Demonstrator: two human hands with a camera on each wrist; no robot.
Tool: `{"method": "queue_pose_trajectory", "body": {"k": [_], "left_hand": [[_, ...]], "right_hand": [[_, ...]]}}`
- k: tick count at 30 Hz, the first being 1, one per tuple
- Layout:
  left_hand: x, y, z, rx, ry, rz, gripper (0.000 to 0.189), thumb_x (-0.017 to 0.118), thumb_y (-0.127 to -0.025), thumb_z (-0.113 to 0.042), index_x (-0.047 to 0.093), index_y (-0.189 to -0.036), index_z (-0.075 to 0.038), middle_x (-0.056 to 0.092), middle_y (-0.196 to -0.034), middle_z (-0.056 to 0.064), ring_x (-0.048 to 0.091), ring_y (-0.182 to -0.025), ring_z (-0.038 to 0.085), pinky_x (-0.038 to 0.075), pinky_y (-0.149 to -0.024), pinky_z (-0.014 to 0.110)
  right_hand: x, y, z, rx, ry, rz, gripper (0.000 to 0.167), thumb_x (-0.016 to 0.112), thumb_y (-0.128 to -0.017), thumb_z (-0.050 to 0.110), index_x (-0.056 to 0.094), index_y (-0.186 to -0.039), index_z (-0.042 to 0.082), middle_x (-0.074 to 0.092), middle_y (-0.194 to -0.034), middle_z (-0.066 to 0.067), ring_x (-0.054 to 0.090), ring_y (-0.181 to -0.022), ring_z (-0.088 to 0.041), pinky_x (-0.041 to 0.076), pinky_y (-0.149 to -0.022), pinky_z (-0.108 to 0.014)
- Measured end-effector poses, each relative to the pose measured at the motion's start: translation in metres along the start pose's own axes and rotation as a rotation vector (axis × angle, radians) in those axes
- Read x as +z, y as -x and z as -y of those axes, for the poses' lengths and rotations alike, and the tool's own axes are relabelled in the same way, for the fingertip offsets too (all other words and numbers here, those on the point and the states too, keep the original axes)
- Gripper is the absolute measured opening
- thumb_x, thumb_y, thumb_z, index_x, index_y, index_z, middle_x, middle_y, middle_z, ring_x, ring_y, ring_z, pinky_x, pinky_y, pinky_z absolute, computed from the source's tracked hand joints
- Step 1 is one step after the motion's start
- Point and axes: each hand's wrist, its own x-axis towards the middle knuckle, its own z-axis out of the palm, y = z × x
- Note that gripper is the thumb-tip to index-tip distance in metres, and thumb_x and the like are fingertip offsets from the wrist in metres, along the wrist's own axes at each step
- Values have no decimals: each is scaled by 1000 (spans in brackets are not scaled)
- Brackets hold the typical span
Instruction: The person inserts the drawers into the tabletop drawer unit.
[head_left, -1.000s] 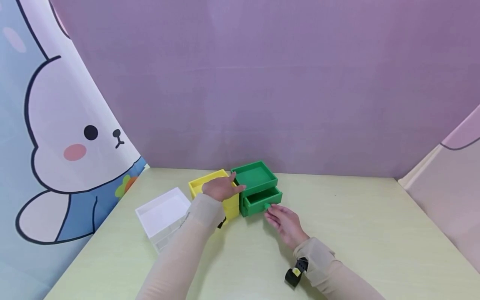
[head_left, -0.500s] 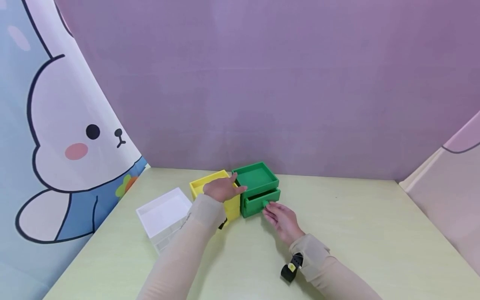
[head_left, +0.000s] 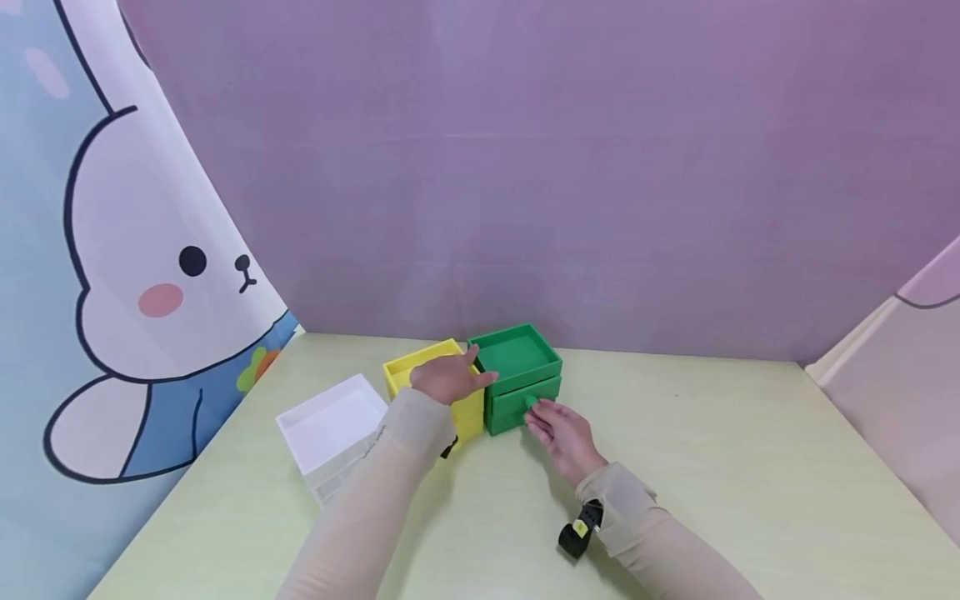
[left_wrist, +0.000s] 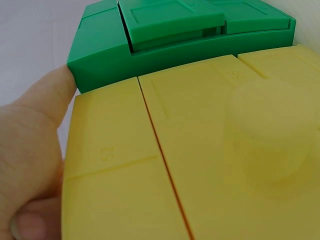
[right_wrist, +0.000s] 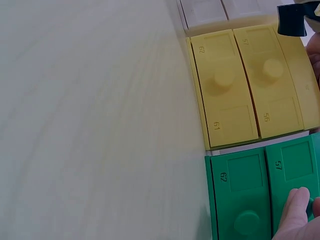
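Green mini drawers (head_left: 517, 350) with a shallow tray top stand against yellow mini drawers (head_left: 412, 358). My right hand (head_left: 566, 437) pinches the round knob (head_left: 531, 402) of the green upper drawer (left_wrist: 175, 25), which sticks out slightly in the left wrist view. Below it, the lower green drawer (right_wrist: 240, 200) is flush, its own knob (right_wrist: 247, 223) uncovered. My left hand (head_left: 446, 377) reaches over the yellow tray top, its fingers spread at the green unit's left edge. In the left wrist view, one extended finger (left_wrist: 52, 92) touches the green corner; the other fingers are partly hidden behind the yellow side.
White mini drawers (head_left: 330, 421) stand left of the yellow ones, partly covered by my left forearm. All sit on a pale wood table (head_left: 712, 467). A purple cloth backdrop (head_left: 525, 167) rises behind, with a cartoon rabbit sheet (head_left: 135, 250) on the left.
The green upper drawer has slid inward from well out to nearly closed, with my right hand moving along at its knob. My left hand keeps its place on the units.
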Motion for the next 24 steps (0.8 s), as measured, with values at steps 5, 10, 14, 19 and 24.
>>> {"method": "queue_pose_trajectory", "body": {"k": [5,10,14,19,24], "left_hand": [[-1,2,0,-4,-1,0,75,37,-90,-70,18,-153,-36,46,-53,1,29,-46,13,29,-53,28],[-1,1,0,-2,6,0,75,38,-90,-70,18,-153,-36,48,-55,2,29,-46,13,29,-52,28],[0,0,0,-1,14,3,75,38,-90,-70,18,-153,-36,53,-58,3,33,-48,13,32,-54,28],[2,-1,-1,5,23,8,74,37,-90,-70,18,-153,-36,58,-63,4,40,-51,14,37,-58,30],[2,-2,-1,4,29,0,73,38,-90,-70,19,-153,-36,57,-62,4,39,-51,14,36,-57,29]], "right_hand": [[1,-1,-1,-4,4,3,25,52,-95,-5,47,-118,-12,66,-85,-4,65,-75,-8,52,-75,-17],[1,-4,-2,-11,4,-3,26,51,-94,-6,47,-119,-13,65,-86,-6,65,-76,-8,52,-76,-18],[1,-5,-2,-12,3,-12,26,51,-95,-6,47,-119,-13,65,-86,-5,66,-75,-8,52,-76,-18],[1,-6,-3,-11,-2,-16,25,50,-95,-6,47,-119,-13,64,-85,-4,65,-74,-8,52,-75,-17],[-1,-5,-3,-8,-7,-16,27,50,-95,-6,46,-120,-13,65,-86,-5,66,-76,-9,53,-77,-18]]}}
